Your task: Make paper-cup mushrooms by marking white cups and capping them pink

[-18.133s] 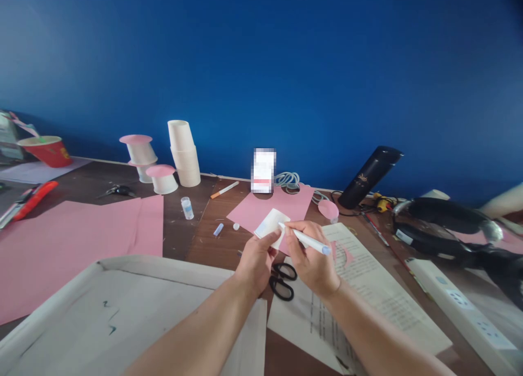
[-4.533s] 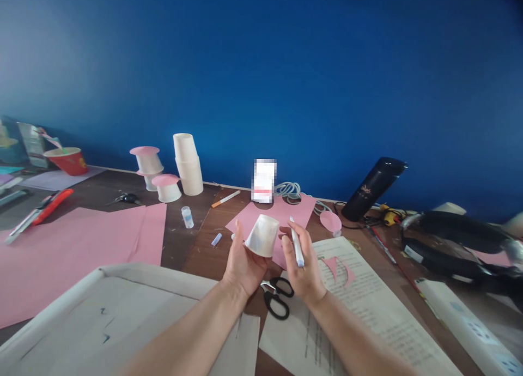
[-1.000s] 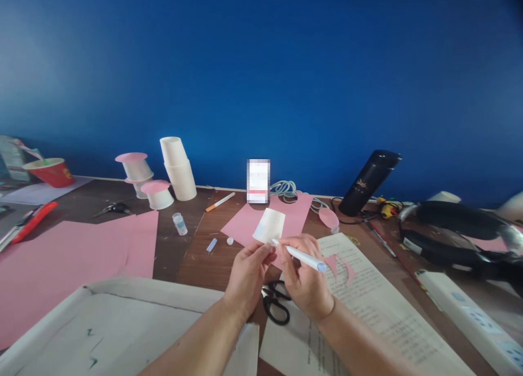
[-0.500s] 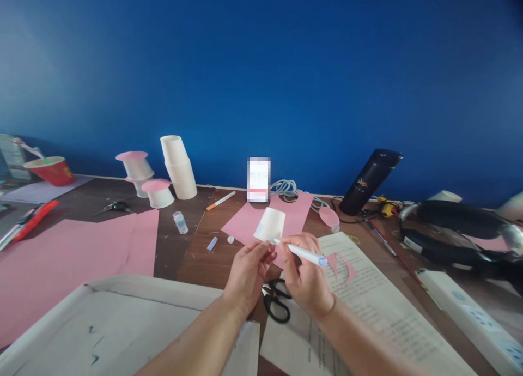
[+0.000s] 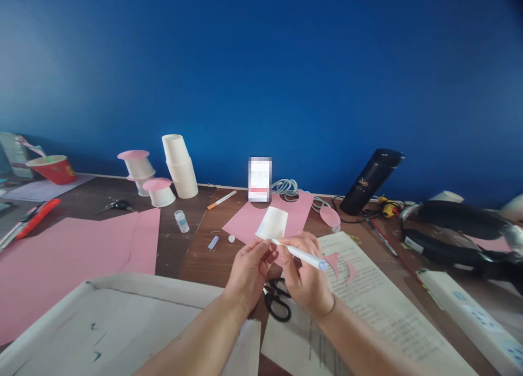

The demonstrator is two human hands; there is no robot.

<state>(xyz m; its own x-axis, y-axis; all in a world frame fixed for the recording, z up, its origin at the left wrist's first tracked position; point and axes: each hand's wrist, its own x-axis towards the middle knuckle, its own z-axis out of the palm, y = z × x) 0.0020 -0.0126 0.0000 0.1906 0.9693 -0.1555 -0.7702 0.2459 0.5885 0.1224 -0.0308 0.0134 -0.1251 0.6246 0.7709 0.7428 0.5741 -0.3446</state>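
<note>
"Paper cup (image 5: 273, 222), white and tilted: where is it, going by the phone?"

"Just on the near side of the phone (image 5: 260, 180) and slightly to its right, seen over the pink sheet (image 5: 241, 223) that spreads out in front of the phone."

"Which hand has it?"

"The left hand (image 5: 248, 272). Thumb and fingers are pinched at the cup's near edge, probably to steady that curved wall. The finer detail of the grip is hidden."

"And the right?"

"The right hand (image 5: 306, 280) is wrapped round a white pen (image 5: 304, 256) in a writing hold, blue end toward the person and to the right of the phone. Gripping it that low is, I'd guess, for control of the tip, which sits by the left fingertips. Whether it touches the cup, I can't tell."

"So the hands are close?"

"Very: fingertips side by side, wrists apart. I can't say whether the fingers meet. The cup lies just ahead of both, between them and the phone, presumably so the palms don't cover its wall."

"And further out?"

"Black scissors (image 5: 271, 296) lie on the phone's near side, past the cup, close by the hands. Stacked white cups (image 5: 182, 166) stand left of the phone."
</note>
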